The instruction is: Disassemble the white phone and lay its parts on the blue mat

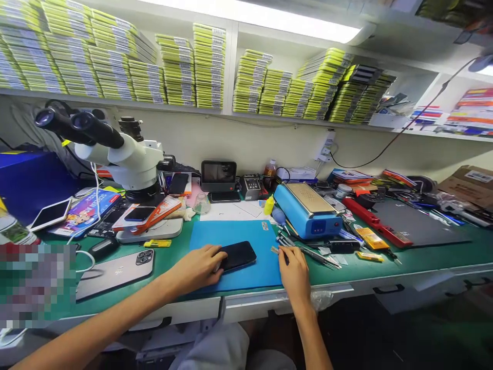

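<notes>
A dark smartphone [239, 255] lies on the blue work mat [234, 231], its black face turned up. My left hand [206, 264] is closed on the phone's left end, with the fingertips over its edge. At the mat's right edge, my right hand [295, 270] is closed around a small slim tool [275, 250] with a pale, flat tip. Most of that tool is hidden by the fingers, so its kind is unclear. Several tweezers and screwdrivers [308, 249] lie just beyond my right hand.
A blue heating plate machine [308, 210] stands behind the tools. On the left are a microscope [119, 154] and a large grey phone-shaped panel [117, 272]. A red bar-shaped tool [377, 223] and a dark grey mat [418, 226] lie right. Stacked yellow boxes [210, 67] fill the shelf.
</notes>
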`<state>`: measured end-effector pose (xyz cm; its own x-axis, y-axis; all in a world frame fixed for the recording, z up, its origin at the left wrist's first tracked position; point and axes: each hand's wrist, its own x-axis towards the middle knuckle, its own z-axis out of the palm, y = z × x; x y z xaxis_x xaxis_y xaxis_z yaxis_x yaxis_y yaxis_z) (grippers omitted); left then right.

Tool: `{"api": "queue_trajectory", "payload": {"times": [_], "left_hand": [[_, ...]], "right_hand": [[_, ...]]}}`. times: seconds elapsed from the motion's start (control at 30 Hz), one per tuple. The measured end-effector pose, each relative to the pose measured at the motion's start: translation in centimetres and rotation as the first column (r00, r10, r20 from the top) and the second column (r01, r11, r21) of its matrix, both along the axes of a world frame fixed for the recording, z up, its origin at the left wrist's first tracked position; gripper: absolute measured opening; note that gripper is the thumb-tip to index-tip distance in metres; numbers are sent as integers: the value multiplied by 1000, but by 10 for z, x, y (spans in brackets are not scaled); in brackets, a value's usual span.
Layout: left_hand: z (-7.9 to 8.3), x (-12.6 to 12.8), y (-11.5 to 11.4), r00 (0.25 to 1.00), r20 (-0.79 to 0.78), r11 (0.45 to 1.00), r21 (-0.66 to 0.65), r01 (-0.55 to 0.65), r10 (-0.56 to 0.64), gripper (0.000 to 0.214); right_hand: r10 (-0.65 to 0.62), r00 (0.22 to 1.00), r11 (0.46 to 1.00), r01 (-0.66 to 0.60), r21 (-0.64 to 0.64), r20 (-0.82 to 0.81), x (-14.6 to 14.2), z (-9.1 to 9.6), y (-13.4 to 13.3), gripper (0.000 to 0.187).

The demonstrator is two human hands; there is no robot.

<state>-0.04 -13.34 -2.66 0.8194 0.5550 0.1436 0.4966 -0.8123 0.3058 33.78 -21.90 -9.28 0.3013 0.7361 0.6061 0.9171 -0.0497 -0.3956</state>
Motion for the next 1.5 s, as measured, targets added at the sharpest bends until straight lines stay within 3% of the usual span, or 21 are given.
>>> {"api": "queue_trajectory", "payload": {"times": [0.2,0.43,0.7,0.87,1.0,1.5], "left_hand": [[1,-1,4,997,59,998,-39,-42,44,37],[2,-9,26,972,160,968,-209,-138,173,36],[-13,-10,36,916,279,923,-335,-189,289,42],[-25,-9,34,891,339,917,-358,-176,303,58],[-29,-10,36,879,366,909,-388,-153,305,71],[-23,-13,40,841,439,847,-531,-43,317,59]], "right_hand": [[-22,1000,999,22,-25,-11,-2,1,0,32],[-36,999,999,35,-28,-29,-6,4,1,30],[-59,997,998,58,-26,-55,-9,8,1,27],[-60,996,998,60,-8,-70,-11,11,1,26],[-55,994,998,56,8,-91,-14,15,0,37],[-90,991,996,89,-10,-97,-19,23,0,43]]}}
